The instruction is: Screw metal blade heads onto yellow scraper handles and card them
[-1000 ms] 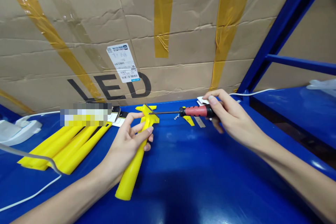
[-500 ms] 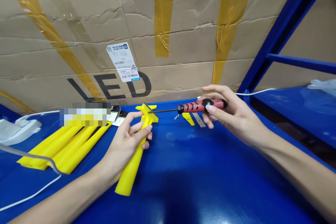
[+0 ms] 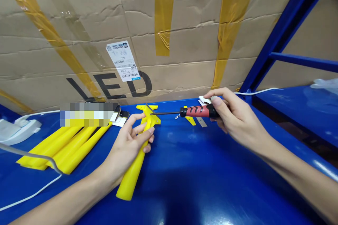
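Observation:
My left hand is closed around the upper handle of a yellow scraper, whose wide head points away from me and whose handle end slants toward me. A thin blade edge shows at the head. In my right hand is a screwdriver with a red and black grip, held level. Its tip meets the side of the scraper's head; the exact contact is too small to make out. Beyond the screwdriver lie a loose yellow plastic piece, a flat metal blade and tiny metal parts.
Several yellow scrapers with packaging cards lie at left, beside a white device and a cable. A large taped cardboard box stands behind the blue table. A blue metal frame rises at right.
My right hand's fingers have shifted around the screwdriver's grip, the thumb now higher, and the grip has turned. The tip stays at the scraper's head, which my left hand still holds.

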Demonstrator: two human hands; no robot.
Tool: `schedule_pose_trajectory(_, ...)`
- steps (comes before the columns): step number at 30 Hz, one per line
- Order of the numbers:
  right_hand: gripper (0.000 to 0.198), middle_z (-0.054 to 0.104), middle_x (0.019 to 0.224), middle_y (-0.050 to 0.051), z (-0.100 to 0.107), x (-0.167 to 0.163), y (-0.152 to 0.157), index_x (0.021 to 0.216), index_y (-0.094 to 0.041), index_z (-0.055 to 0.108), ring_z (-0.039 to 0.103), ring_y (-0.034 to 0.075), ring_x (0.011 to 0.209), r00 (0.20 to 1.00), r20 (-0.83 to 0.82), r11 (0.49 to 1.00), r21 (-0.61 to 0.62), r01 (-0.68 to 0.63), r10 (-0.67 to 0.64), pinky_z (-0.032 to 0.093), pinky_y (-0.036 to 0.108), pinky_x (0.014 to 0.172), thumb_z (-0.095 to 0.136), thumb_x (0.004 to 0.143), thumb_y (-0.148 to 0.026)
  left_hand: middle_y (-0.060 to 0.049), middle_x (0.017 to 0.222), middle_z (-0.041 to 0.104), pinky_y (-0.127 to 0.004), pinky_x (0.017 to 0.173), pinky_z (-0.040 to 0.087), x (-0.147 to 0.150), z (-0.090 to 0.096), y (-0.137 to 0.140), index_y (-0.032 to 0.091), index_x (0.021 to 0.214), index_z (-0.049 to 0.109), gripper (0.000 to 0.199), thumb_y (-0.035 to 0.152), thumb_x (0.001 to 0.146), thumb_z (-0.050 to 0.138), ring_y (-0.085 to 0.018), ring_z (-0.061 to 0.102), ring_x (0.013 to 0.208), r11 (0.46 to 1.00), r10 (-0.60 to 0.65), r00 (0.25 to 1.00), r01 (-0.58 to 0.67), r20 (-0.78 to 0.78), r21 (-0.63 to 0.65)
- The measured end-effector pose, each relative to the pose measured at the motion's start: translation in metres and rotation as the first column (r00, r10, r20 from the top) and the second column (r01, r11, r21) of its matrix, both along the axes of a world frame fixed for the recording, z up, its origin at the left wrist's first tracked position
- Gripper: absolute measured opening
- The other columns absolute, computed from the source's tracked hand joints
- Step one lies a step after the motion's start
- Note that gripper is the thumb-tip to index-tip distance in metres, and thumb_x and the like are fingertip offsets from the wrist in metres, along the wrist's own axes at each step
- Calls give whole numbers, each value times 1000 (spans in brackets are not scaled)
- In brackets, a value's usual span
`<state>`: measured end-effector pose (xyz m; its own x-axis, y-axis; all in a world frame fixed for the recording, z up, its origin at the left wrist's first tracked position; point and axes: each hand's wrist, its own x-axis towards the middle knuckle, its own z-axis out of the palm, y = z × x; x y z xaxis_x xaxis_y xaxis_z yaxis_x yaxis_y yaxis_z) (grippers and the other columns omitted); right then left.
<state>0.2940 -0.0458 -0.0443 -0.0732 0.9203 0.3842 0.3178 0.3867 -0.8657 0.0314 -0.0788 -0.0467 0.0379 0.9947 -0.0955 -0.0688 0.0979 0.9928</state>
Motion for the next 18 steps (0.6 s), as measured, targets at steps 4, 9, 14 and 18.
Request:
schedule_pose_trajectory(4, 42, 64, 107, 3, 0, -1, 0, 128, -31, 49, 65, 15, 68, 956, -156, 965, -43, -257, 248, 56, 31, 63, 66, 91, -42, 5, 66, 58, -16, 46, 36, -1, 5, 1, 24, 107, 49, 49, 25, 72, 84, -7, 46, 51, 999, 27, 1000, -27, 11, 42)
schedule_pose_trajectory(9, 28, 52, 63, -6, -3, -5, 1, 107, -26, 55, 43, 7, 38, 997, -76, 1000, -8, -17, 17, 33, 21, 36, 52, 98, -52, 4, 66, 60, -17, 47, 37, -5, 4, 4, 25, 111, 47, 45, 26, 79, 79, -7, 46, 52, 998, -28, 999, 29, -22, 63)
schedule_pose_trajectory(14, 40, 63, 104, 3, -2, -2, 2, 124, -31, 49, 65, 14, 66, 954, -195, 969, -44, -242, 229, 53, 28, 55, 66, 91, -46, 4, 65, 60, -16, 47, 37, -8, 0, 7, 25, 112, 47, 46, 26, 78, 79, -7, 46, 51, 999, -17, 1000, 18, -18, 44)
schedule_pose_trajectory(18, 27, 59, 85, -1, -3, -1, 3, 112, -28, 55, 49, 8, 47, 986, -115, 993, 21, -116, 118, 40, 23, 42, 62, 94, -46, 3, 68, 63, -17, 47, 39, -6, -2, 6, 25, 114, 47, 48, 29, 78, 79, -9, 50, 53, 999, -26, 999, 27, -47, 24)
